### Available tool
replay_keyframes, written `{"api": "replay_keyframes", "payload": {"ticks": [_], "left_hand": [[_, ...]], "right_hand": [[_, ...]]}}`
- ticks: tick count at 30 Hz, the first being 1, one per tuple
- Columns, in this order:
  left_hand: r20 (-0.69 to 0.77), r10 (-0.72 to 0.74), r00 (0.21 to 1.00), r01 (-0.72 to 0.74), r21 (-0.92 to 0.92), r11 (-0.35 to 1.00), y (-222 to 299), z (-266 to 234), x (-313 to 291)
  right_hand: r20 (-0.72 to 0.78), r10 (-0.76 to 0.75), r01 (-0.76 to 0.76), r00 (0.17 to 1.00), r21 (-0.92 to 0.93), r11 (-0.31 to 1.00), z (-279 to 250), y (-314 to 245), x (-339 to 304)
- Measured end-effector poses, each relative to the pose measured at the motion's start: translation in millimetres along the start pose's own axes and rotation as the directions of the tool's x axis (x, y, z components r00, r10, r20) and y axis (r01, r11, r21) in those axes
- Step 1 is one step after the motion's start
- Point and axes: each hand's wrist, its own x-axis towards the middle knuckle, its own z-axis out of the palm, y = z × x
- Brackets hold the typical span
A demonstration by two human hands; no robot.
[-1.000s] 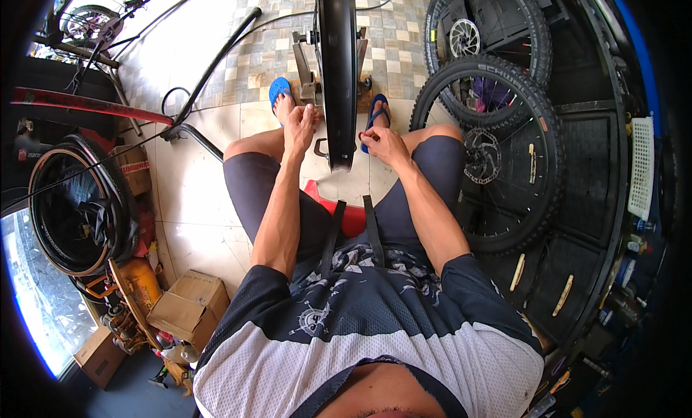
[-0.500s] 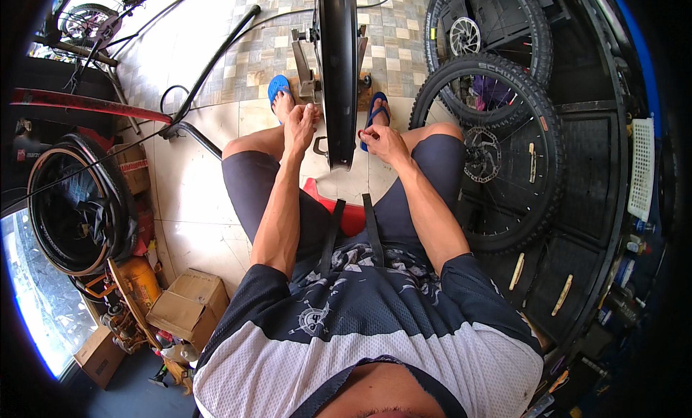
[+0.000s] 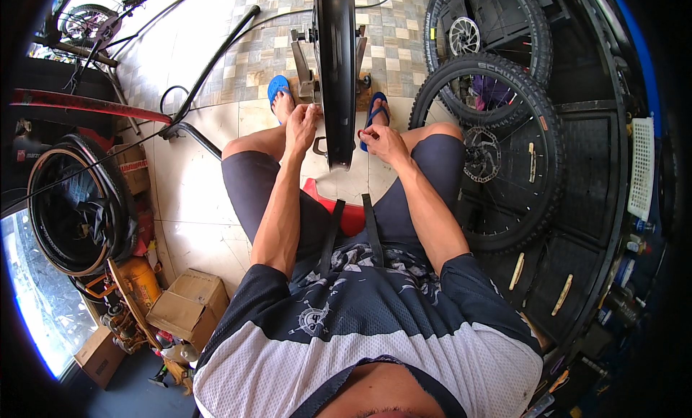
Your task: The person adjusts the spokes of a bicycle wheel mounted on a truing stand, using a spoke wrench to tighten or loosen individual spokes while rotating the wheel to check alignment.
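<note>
A black bicycle wheel rim (image 3: 336,79) without a tyre stands upright between my knees, edge toward me. Metal arms of a wheel truing stand (image 3: 303,66) hold it on both sides. My left hand (image 3: 299,129) is at the rim's left side with its fingers curled together; what they pinch, if anything, is hidden. On the right side, my right hand (image 3: 386,142) pinches a small red tool (image 3: 361,134), mostly covered by the fingers, a little apart from the rim. A dark bracket-like piece (image 3: 318,145) shows beside the rim's lower end.
Two wheels with knobby tyres (image 3: 551,173) and disc rotors lean against dark drawers (image 3: 587,147) at my right. On the left are a red and black frame or stand (image 3: 94,105), stacked tyres (image 3: 43,223) and a cardboard box (image 3: 189,306). A red seat (image 3: 349,220) is below me.
The rim appears to have turned slightly, with different marks on its surface. My left hand has shifted very slightly; my right hand stays almost in place.
</note>
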Motion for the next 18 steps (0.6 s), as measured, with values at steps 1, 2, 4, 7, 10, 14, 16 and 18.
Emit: {"api": "replay_keyframes", "payload": {"ticks": [1, 2, 4, 7, 10, 14, 16, 18], "left_hand": [[0.000, 0.004, 1.000, -0.004, 0.003, 1.000, -2, 0, 0], [-0.003, -0.014, 1.000, 0.014, -0.019, 1.000, -4, 0, 0], [-0.001, -0.028, 1.000, 0.028, -0.025, 0.999, -9, 1, 0], [0.020, -0.049, 0.999, 0.049, -0.004, 0.999, -14, -1, 2], [0.034, -0.079, 0.996, 0.079, -0.009, 0.997, -14, -2, 3], [0.006, -0.022, 1.000, 0.022, 0.037, 0.999, -7, -2, 2], [-0.001, -0.012, 1.000, 0.012, 0.040, 0.999, -4, -2, 1], [-0.003, 0.012, 1.000, -0.012, 0.038, 0.999, -4, -2, 1]], "right_hand": [[0.006, 0.025, -0.025, 1.000, -0.008, 1.000, 0, -1, 0], [0.003, 0.008, -0.008, 1.000, 0.000, 1.000, 0, -1, 0], [0.011, 0.038, -0.038, 0.999, -0.010, 0.999, 0, -2, 0], [0.011, 0.041, -0.041, 0.999, -0.013, 0.999, 0, -3, 0], [0.015, 0.054, -0.054, 0.998, -0.013, 0.998, -1, -3, 0], [0.003, 0.017, -0.017, 1.000, 0.005, 1.000, -1, -2, -1], [-0.004, 0.016, -0.016, 1.000, 0.001, 1.000, -1, -2, -2], [-0.016, -0.011, 0.011, 1.000, 0.010, 1.000, 0, -1, -2]]}}
